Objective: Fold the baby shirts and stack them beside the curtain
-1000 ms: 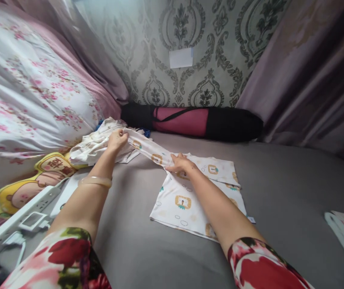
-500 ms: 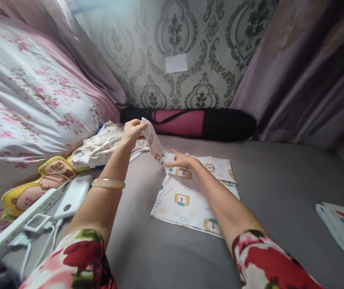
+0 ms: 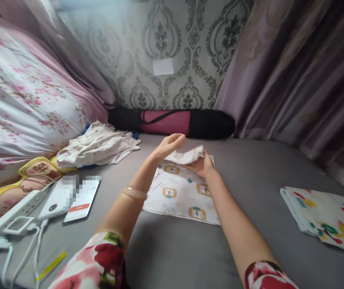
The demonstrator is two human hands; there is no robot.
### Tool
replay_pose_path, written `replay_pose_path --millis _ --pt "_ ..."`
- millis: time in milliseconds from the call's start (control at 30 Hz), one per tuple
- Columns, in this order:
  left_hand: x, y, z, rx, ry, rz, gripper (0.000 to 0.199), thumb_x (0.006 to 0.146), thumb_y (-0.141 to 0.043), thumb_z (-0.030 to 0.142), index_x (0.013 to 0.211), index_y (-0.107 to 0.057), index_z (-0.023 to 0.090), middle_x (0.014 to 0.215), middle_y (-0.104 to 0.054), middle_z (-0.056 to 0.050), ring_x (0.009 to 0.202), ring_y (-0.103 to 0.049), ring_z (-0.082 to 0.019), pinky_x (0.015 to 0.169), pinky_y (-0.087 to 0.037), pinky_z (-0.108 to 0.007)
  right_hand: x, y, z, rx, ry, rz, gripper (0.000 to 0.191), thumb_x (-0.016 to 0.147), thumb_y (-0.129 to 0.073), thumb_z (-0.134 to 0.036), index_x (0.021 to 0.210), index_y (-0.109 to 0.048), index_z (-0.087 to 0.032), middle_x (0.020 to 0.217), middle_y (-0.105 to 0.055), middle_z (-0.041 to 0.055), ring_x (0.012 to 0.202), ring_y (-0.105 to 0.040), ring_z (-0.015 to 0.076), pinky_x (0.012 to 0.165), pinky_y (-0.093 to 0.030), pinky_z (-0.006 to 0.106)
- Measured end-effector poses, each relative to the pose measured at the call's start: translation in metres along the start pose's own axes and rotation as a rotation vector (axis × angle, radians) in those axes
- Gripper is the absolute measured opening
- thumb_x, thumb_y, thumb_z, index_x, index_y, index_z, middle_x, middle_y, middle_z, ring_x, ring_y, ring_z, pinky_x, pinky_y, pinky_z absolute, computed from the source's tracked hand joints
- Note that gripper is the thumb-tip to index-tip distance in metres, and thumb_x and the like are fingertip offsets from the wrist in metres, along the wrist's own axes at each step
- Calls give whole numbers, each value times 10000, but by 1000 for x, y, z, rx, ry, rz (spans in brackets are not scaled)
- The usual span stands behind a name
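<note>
A white child's shirt [image 3: 179,194] with orange lion prints lies on the grey sheet in front of me. Its upper part is folded over, and one flap stands raised off the cloth. My left hand [image 3: 170,145] hovers at the flap's far left side, fingers stretched out and apart from the fabric as far as I can see. At the right end of the flap is my right hand [image 3: 203,164], its thumb up and its fingers tucked beneath the cloth, holding it. The flap partly hides those fingertips.
Left stand a crumpled cream garment pile [image 3: 96,146], a yellow cartoon cushion [image 3: 9,196], a power strip [image 3: 12,216] with cables, a white power bank [image 3: 54,204] and a phone [image 3: 83,200]. A folded printed cloth [image 3: 325,216] lies right. A black-and-pink bag [image 3: 166,122] lies along the wall.
My left hand has moved right, bringing the shirt's sleeve across, and has let go of it. My right hand has shifted right under the flap. The view has turned slightly right.
</note>
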State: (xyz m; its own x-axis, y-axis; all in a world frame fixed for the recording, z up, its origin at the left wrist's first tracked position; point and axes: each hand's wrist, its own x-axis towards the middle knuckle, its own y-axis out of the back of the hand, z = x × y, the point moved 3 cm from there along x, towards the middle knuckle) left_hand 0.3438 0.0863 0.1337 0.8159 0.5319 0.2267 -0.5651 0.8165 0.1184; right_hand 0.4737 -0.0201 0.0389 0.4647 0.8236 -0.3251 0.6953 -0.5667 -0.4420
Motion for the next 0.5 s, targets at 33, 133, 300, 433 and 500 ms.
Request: replay_pose_path --millis 33,133,300,433,500 --pt "-4 4 -8 6 21 32 480 846 -555 527 1141 -603 151 1154 -661 -136 1045 -634 -226 885 -499 -358 2 5 1 30 28 18 774 927 -13 -648 1206 -540 -154 1136 -660 182 1057 -629 291 875 -491 510" --pt "-19 28 -39 255 93 256 334 833 -546 324 1101 -607 135 1104 -669 -127 1031 -628 -224 899 -486 -344 6 17 6 16 79 48 753 911 -78 -688 1172 -568 -179 1140 -667 170 1080 -615 304 889 -470 551" --pt "-48 50 -89 898 179 198 406 696 -607 155 1100 -625 178 1090 -613 -98 1055 -562 -250 950 -446 -368 7 17 9 50 35 88 416 946 -351 -525 1053 -578 -194 1129 -679 129 1021 -652 248 874 -517 473" --pt "-60 44 -109 1035 151 211 337 810 -569 263 1144 -592 230 1070 -568 -87 1068 -542 -246 921 -444 -349 10 14 7 105 79 139 191 810 -536 -172 991 -595 -171 992 -710 92 937 -676 218 842 -549 398" --pt "-63 42 -112 1041 189 258 281 879 -483 257 1144 -572 241 1066 -573 -87 1022 -568 -228 860 -453 -320 12 18 6 26 155 148 316 728 -543 -101 1030 -607 -168 930 -717 64 890 -684 216 823 -555 391"
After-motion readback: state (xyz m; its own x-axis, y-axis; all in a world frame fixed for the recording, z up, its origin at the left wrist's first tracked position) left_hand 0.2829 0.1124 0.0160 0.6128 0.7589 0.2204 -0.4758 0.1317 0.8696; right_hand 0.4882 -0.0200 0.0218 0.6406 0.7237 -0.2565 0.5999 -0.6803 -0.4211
